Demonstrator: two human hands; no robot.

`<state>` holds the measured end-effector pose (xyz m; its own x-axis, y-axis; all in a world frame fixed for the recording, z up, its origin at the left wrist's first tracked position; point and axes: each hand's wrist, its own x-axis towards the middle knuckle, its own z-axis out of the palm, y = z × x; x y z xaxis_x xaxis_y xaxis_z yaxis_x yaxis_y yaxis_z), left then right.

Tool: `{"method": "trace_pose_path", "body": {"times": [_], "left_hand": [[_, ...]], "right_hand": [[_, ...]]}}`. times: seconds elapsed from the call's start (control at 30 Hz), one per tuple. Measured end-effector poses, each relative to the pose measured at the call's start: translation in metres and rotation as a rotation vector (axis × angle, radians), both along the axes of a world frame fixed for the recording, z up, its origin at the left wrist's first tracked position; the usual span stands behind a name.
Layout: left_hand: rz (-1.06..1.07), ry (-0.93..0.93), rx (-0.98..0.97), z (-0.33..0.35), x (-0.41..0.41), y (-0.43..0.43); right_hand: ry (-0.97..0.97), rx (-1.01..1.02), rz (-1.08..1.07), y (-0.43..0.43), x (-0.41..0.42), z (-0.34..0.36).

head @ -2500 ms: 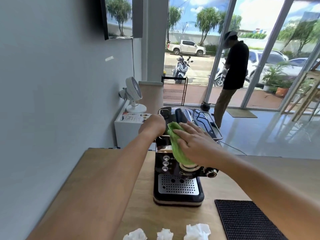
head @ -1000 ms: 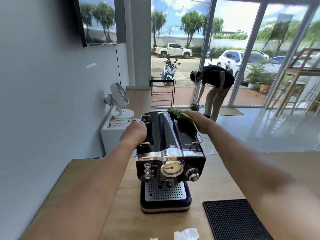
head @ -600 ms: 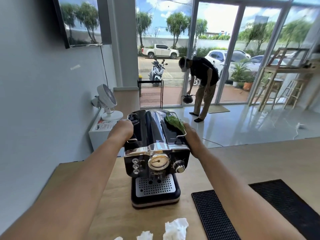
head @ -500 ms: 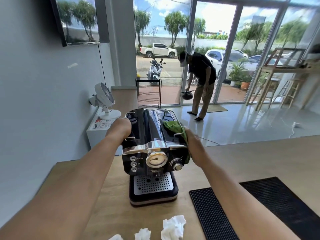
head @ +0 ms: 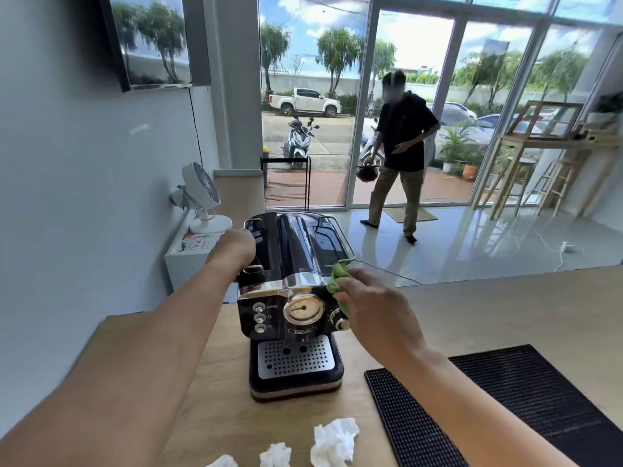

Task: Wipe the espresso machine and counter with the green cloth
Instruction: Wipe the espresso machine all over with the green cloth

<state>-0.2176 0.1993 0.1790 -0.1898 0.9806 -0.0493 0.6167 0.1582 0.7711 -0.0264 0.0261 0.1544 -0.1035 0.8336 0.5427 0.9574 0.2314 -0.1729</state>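
Two hands were on the machine (head: pixel 296 298), which stood on the wooden worktop (head: pixel 505 315). Right hand (head: pixel 374 308) had its fingers (head: pixel 357 276) closed around the bunched green cloth (head: pixel 337 281), pressing it to the machine's upper right front corner. Left hand (head: pixel 234 247) was curled closed over the machine's top left edge. Crumpled tissues (head: pixel 333 439) lay in front, beside a black mat (head: pixel 505 399).

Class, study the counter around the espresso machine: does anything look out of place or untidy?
Yes: three crumpled white paper wads lie loose on the wooden counter, in front of the espresso machine; they look like litter. Nothing appears spilled or damaged.
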Motion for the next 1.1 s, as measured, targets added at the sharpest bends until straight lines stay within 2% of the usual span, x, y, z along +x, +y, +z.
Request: {"method": "trace_pose_path", "body": {"times": [0.07,0.13,0.2,0.27,0.3,0.37,0.43,0.47,0.53,0.6,0.7,0.77,0.87,1.0,1.1], "left_hand": [[0.007,-0.027,0.005,0.0,-0.001,-0.002],[0.011,-0.047,0.012,0.0,-0.002,-0.004],[0.005,-0.069,0.016,0.001,-0.002,-0.006],[0.004,-0.062,0.022,0.001,-0.002,-0.008],[0.003,-0.058,0.02,0.002,-0.002,-0.008],[-0.011,-0.035,0.025,0.002,-0.002,-0.008],[-0.023,-0.026,0.024,0.002,-0.002,-0.007],[-0.028,-0.027,0.026,0.002,-0.003,-0.008],[-0.027,-0.041,0.019,0.001,-0.004,-0.007],[-0.042,-0.058,0.013,-0.002,-0.004,-0.006],[-0.035,-0.057,0.011,-0.001,-0.006,-0.002],[-0.041,-0.065,0.008,-0.003,-0.006,0.001],[-0.057,-0.075,0.012,-0.004,-0.008,0.002],[-0.046,-0.123,-0.013,-0.004,-0.008,0.003],[-0.048,-0.114,0.004,-0.004,-0.008,0.002]], "right_hand": [[0.079,-0.122,0.12,-0.004,-0.011,0.024],[0.318,-0.207,0.152,0.003,-0.02,0.052],[0.483,-0.076,0.119,0.03,-0.024,0.077],[0.535,0.048,0.073,0.068,-0.023,0.093],[0.517,0.013,0.057,0.087,-0.023,0.096],[0.452,-0.264,0.034,0.124,-0.026,0.083],[0.263,-0.581,-0.024,0.145,-0.039,0.057],[0.183,-0.633,-0.068,0.149,-0.045,0.046],[0.144,-0.619,-0.101,0.144,-0.057,0.036],[0.136,-0.632,-0.023,0.122,-0.062,0.039],[-0.007,-0.674,0.168,0.077,-0.063,0.038],[-0.054,-0.616,0.172,0.066,-0.056,0.036],[-0.104,-0.512,0.065,0.102,-0.044,0.044],[-0.062,-0.611,0.036,0.168,-0.051,0.041],[-0.141,-0.562,0.052,0.162,-0.074,0.037]]}}
